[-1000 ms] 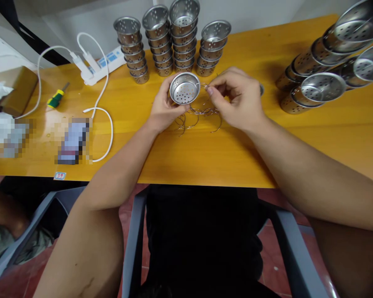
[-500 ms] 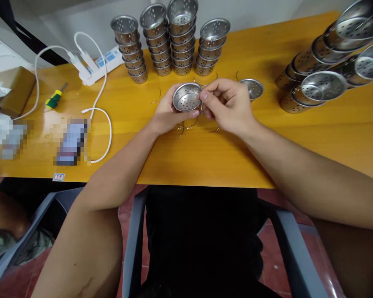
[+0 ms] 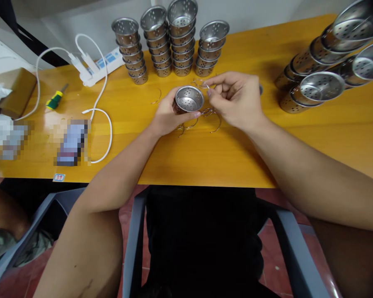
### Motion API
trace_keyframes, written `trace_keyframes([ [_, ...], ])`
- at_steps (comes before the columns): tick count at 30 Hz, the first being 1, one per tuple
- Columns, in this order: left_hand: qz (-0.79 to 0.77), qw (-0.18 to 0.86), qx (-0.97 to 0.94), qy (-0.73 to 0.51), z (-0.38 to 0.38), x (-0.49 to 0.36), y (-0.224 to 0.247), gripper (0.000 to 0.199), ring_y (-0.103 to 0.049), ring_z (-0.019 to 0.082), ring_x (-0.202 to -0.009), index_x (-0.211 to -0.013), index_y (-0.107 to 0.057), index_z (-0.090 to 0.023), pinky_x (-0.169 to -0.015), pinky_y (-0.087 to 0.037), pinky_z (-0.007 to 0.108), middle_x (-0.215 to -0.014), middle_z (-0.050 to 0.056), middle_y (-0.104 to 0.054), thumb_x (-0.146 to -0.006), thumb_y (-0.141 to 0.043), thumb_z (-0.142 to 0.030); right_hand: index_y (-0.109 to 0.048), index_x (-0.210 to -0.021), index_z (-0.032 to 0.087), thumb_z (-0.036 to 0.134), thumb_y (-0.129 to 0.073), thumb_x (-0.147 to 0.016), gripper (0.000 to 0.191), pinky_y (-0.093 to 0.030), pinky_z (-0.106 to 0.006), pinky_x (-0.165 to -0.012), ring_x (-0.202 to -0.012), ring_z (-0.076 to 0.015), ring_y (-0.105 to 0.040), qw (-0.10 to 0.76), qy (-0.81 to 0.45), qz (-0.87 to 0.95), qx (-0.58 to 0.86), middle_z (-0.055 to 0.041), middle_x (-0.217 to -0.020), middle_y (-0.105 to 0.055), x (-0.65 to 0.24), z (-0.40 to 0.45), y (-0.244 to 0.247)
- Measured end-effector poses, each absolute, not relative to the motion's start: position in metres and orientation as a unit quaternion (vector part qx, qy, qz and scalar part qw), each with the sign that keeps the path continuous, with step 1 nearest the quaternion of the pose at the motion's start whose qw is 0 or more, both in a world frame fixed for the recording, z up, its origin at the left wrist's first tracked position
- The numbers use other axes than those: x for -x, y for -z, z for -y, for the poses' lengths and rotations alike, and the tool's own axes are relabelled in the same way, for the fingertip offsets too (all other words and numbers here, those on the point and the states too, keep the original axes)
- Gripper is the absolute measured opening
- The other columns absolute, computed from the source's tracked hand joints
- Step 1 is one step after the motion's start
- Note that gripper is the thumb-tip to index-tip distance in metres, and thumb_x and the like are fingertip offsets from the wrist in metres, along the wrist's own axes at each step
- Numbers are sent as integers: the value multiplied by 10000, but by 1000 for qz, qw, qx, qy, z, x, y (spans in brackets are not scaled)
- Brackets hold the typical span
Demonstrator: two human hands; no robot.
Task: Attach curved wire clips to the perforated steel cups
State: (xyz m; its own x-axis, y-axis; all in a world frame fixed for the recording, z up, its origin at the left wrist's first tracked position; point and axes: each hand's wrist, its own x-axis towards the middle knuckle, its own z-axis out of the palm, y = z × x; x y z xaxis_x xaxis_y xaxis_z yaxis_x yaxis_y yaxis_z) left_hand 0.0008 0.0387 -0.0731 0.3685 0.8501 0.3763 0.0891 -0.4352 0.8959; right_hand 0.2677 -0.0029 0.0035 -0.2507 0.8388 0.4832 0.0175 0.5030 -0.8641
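My left hand (image 3: 169, 111) is wrapped round a small perforated metal cup (image 3: 189, 99), its open top facing up toward me. Just right of the cup's rim, my right hand (image 3: 234, 97) pinches a thin metal wire (image 3: 206, 85) between thumb and fingers; much of the wire is hard to make out. Curved wire pieces (image 3: 216, 124) lie on the table under and between the hands. Another bent wire (image 3: 157, 97) lies left of the cup. Behind my right hand, only a sliver of another metal cup (image 3: 261, 89) shows.
Stacks of perforated cups (image 3: 182, 47) stand along the wall, and more stacks (image 3: 321, 87) lean at the right. On the left are a power strip (image 3: 102, 68) with white cables, a green-yellow screwdriver (image 3: 54, 100), a blurred phone (image 3: 71, 142) and a cardboard box (image 3: 20, 91).
My right hand has moved away from the cup's rim, slightly up and right, with the wire between its fingers. The cup in my left hand has tipped slightly and shifted right.
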Motion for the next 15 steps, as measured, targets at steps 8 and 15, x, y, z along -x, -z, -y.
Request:
trace_keyframes([
  [8, -297, 369, -756, -451, -40, -2, 75, 1158, -772, 434, -1643, -1706, -687, -230, -1434, -654, 681, -1620, 177, -780, -846, -1156, -848, -815, -1032, 336, 641, -1122, -1112, 440, -463, -415, -623, -727, -206, -448, 489, -428, 694, 312, -10, -812, -610, -267, 8, -5],
  [15, -250, 344, -780, -459, -43, 0, 82, 1144, -724, 432, -1676, -1752, -628, -243, -1445, -616, 714, -1600, 139, -716, -944, -1030, -945, -791, -973, 339, 778, -1043, -1064, 514, -462, -426, -585, -689, -241, -527, 498, -347, 707, 362, -31, -796, -614, -262, 11, -5],
])
